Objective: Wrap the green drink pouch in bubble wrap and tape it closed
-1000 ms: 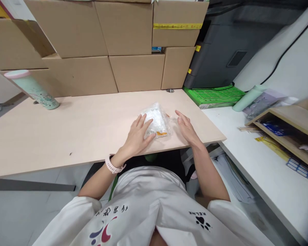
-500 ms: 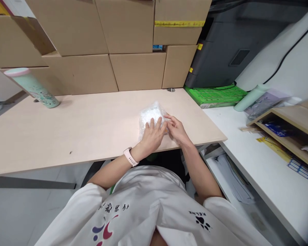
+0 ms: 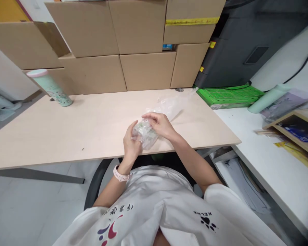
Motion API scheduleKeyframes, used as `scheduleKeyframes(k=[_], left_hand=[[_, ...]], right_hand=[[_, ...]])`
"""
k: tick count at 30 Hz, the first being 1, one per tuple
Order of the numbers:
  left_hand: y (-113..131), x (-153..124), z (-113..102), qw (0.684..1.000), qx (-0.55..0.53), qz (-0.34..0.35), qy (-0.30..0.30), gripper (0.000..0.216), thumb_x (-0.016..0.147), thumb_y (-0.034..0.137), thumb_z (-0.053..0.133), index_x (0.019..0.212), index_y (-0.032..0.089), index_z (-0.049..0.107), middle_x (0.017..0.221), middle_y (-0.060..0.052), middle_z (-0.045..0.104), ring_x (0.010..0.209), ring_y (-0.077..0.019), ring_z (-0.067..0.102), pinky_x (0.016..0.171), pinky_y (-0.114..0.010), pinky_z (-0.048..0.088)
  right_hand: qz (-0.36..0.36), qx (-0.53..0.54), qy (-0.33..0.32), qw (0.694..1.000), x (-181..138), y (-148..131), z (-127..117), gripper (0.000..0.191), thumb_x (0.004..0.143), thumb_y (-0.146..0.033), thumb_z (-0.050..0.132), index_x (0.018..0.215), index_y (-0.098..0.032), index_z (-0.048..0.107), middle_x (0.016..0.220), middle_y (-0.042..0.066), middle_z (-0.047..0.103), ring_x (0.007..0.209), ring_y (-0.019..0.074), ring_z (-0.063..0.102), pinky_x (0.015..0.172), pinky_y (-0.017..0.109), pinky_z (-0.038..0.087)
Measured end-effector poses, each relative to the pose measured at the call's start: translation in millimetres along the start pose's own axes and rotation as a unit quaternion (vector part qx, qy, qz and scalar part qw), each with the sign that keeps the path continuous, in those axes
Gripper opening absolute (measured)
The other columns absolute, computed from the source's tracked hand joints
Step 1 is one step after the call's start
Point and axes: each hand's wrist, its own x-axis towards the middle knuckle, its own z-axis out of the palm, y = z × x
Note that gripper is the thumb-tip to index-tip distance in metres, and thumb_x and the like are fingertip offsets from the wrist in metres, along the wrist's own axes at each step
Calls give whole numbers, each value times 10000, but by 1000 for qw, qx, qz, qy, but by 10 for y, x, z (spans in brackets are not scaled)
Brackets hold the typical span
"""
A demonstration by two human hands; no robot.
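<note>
Both hands hold a bundle in clear bubble wrap (image 3: 146,134) just above the front edge of the wooden table (image 3: 100,126). My left hand (image 3: 131,141), with a pale pink watch band at the wrist, grips its left side, fingers curled round it. From the upper right, my right hand (image 3: 160,124) closes over the bundle's top, fingers bent onto the film. A loose length of clear plastic (image 3: 170,104) stretches from behind my right hand towards the table's back right. What lies inside the wrap cannot be made out.
Cardboard boxes (image 3: 97,75) are stacked along the back. A mint tumbler (image 3: 51,87) stands at the far left. At the right are a dark grey machine (image 3: 243,48), a green box (image 3: 228,95), a mint bottle (image 3: 268,99) and a wooden shelf unit (image 3: 295,119).
My hands have moved from lying over the flat bundle to gripping it from both sides, nearer the table's edge. A length of plastic now trails out to the back right. The view has shifted slightly.
</note>
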Motion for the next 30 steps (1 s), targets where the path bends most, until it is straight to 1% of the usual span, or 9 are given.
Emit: scheduleKeyframes(k=[4, 7, 10, 16, 19, 23, 26, 28, 30], left_hand=[[-83, -48, -182, 978, 169, 123, -20, 592, 767, 91, 574, 1309, 327, 541, 1534, -79, 430, 1449, -417, 353, 1128, -705, 334], [-50, -20, -192, 953, 174, 203, -143, 460, 834, 143, 525, 1250, 333, 570, 1355, -75, 595, 1319, -367, 516, 1077, -640, 422], [2, -29, -64, 958, 142, 173, -180, 339, 912, 273, 504, 1244, 323, 553, 1176, -88, 677, 1109, -330, 647, 895, -521, 559], [46, -128, 111, 999, 1, -14, -31, 663, 914, 402, 589, 1483, 358, 254, 995, -70, 693, 796, -279, 715, 724, -462, 584], [25, -197, 27, 998, -23, -54, 27, 790, 918, 453, 584, 1542, 361, 108, 1219, -123, 635, 1038, -324, 690, 813, -519, 581], [25, -255, -124, 987, 97, 52, 116, 833, 888, 412, 629, 1550, 349, 129, 1606, -136, 276, 1485, -390, 297, 1135, -655, 356], [60, -221, -141, 975, 169, 141, 21, 570, 892, 321, 614, 1422, 335, 405, 1526, -112, 436, 1452, -398, 355, 1170, -663, 303], [75, -168, -116, 979, 157, 118, -56, 423, 901, 291, 585, 1314, 322, 501, 1329, -118, 610, 1276, -381, 559, 1060, -639, 445], [69, -109, -118, 992, 107, 42, -60, 387, 928, 293, 528, 1311, 326, 479, 1142, -115, 682, 1056, -340, 683, 904, -600, 551]], right_hand=[[-18, 4, 34, 999, -255, 125, -66, 325, 956, -374, 433, 1089, -343, 728, 1125, 32, 731, 1033, 297, 674, 857, 493, 553], [-8, -15, 105, 994, -611, 218, -297, 328, 962, -437, 424, 1102, -386, 716, 1134, 33, 713, 1037, 314, 666, 816, 517, 554], [26, -69, 191, 979, -997, 374, -573, 330, 957, -476, 417, 1121, -444, 702, 1122, 35, 708, 971, 334, 666, 758, 541, 546], [55, -192, 296, 934, -1505, 911, -1025, 443, 958, -488, 336, 1290, -450, 628, 1141, 69, 702, 1094, 390, 617, 874, 614, 483], [59, -228, 316, 919, -1578, 1114, -1196, 464, 956, -480, 323, 1304, -429, 624, 1145, 76, 705, 1124, 398, 599, 916, 625, 461], [82, -245, 337, 905, -1533, 1159, -1347, 407, 948, -403, 356, 1170, -405, 698, 1140, 88, 689, 1105, 403, 591, 956, 643, 426], [87, -303, 370, 874, -1413, 1018, -1330, 395, 937, -360, 390, 1191, -374, 692, 1256, 98, 632, 1265, 447, 471, 1027, 700, 327], [60, -340, 375, 861, -1293, 861, -1213, 411, 938, -358, 400, 1259, -352, 656, 1338, 96, 585, 1328, 455, 403, 1057, 724, 288], [8, -322, 311, 894, -1145, 684, -1005, 414, 951, -376, 394, 1292, -350, 627, 1280, 91, 623, 1266, 410, 485, 1063, 681, 350]])
